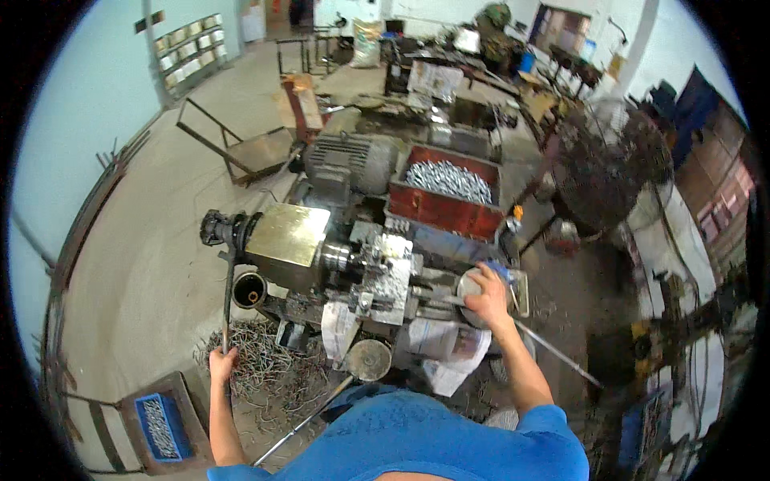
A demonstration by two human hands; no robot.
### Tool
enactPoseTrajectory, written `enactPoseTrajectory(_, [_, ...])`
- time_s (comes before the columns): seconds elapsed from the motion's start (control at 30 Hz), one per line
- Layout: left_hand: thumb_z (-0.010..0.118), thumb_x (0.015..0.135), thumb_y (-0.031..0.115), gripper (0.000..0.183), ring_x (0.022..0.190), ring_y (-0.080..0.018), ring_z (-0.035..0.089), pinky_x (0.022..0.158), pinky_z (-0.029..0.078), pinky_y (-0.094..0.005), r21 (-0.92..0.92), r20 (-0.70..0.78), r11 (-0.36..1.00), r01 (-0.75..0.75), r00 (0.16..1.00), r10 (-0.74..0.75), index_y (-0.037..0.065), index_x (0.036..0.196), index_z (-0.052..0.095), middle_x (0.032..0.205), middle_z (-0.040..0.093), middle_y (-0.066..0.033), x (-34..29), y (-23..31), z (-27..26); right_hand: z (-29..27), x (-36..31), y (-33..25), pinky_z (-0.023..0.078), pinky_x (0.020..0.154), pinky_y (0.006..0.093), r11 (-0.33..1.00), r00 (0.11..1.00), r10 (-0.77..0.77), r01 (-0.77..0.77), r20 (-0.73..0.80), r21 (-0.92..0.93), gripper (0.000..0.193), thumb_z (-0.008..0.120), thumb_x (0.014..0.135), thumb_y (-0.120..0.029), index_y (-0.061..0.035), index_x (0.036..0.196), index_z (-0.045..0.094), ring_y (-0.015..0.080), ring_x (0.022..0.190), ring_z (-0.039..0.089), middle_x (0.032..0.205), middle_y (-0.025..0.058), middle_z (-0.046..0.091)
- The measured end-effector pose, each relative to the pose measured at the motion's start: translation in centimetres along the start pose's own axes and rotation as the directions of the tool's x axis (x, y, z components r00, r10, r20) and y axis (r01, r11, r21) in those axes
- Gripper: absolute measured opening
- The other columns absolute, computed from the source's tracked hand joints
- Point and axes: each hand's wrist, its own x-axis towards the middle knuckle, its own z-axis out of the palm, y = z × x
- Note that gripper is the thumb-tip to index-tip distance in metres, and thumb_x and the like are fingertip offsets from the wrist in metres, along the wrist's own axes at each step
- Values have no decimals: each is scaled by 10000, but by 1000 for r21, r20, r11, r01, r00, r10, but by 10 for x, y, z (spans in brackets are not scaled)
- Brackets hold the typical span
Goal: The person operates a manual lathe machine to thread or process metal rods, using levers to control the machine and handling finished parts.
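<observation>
l hand [223, 365] has its fingers closed round the lower end of a long lever [228, 301], which hangs from the l end of a small lathe; r hand [488, 298] lies on a round grey handwheel [466, 287] at the lathe's r end, fingers part-open & bent over it, can't tell if gripping or just resting. lathe sits in front of the person, chuck [337, 256] beside the tool slide [388, 279]; any workpiece btwn them is too small/blurred to make out. progress: prob mid-batch, machine work in hand. lots of small shiny metal pts [447, 179] heaped in the red bin [441, 212] behind the slide, more in a blue tray [172, 458] at lower l; can't tell which lot is finished & which is left. swarf [261, 357] piled on the floor below suggests plenty cut already. no count possible.
</observation>
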Motion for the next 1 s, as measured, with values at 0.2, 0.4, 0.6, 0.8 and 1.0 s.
enactPoseTrajectory(0.2, [617, 781, 159, 238, 428, -167, 518, 397, 395, -306, 126, 26, 992, 23, 999, -27, -48, 702, 534, 541, 528, -75, 23, -5, 7, -28, -217, 87, 472, 783, 387, 742, 742, 665, -669, -84, -37, 426, 613, 562, -174, -29, 962, 636, 345, 895, 588, 1011, 199, 584])
enactPoseTrajectory(0.4, [584, 803, 141, 208, 454, -193, 538, 407, 475, -307, 35, 144, 973, 228, 962, -231, -51, 869, 537, 562, 529, -110, 23, -16, -6, -37, -429, 144, 497, 745, 363, 153, 189, 976, -950, -111, -274, 363, 577, 606, -209, -82, 941, 638, 322, 824, 619, 849, 197, 630])
enactPoseTrajectory(0.6, [546, 794, 103, 142, 420, -188, 537, 372, 427, -251, 147, 185, 932, 331, 916, -355, -23, 859, 537, 577, 550, -129, 44, 6, 7, -10, -485, 96, 480, 821, 340, -2, -30, 997, -925, 67, -380, 269, 560, 647, -226, -96, 861, 660, 290, 942, 598, 989, 156, 621])
enactPoseTrajectory(0.8, [542, 780, 115, 170, 411, -193, 538, 365, 440, -279, 207, 60, 938, 277, 954, -295, -45, 838, 551, 529, 542, -130, 23, 5, 11, 5, -499, 103, 480, 811, 398, 150, 50, 977, -855, 208, -496, 318, 620, 636, -232, 9, 844, 618, 331, 914, 596, 954, 210, 611])
enactPoseTrajectory(1.0, [552, 744, 130, 205, 432, -240, 569, 399, 477, -338, 245, 11, 965, 96, 995, -102, -63, 676, 552, 526, 554, -158, 40, -7, -3, 51, -519, 106, 457, 831, 381, 324, 138, 922, -787, 363, -525, 364, 569, 733, -261, -22, 1005, 607, 304, 986, 563, 1037, 171, 598])
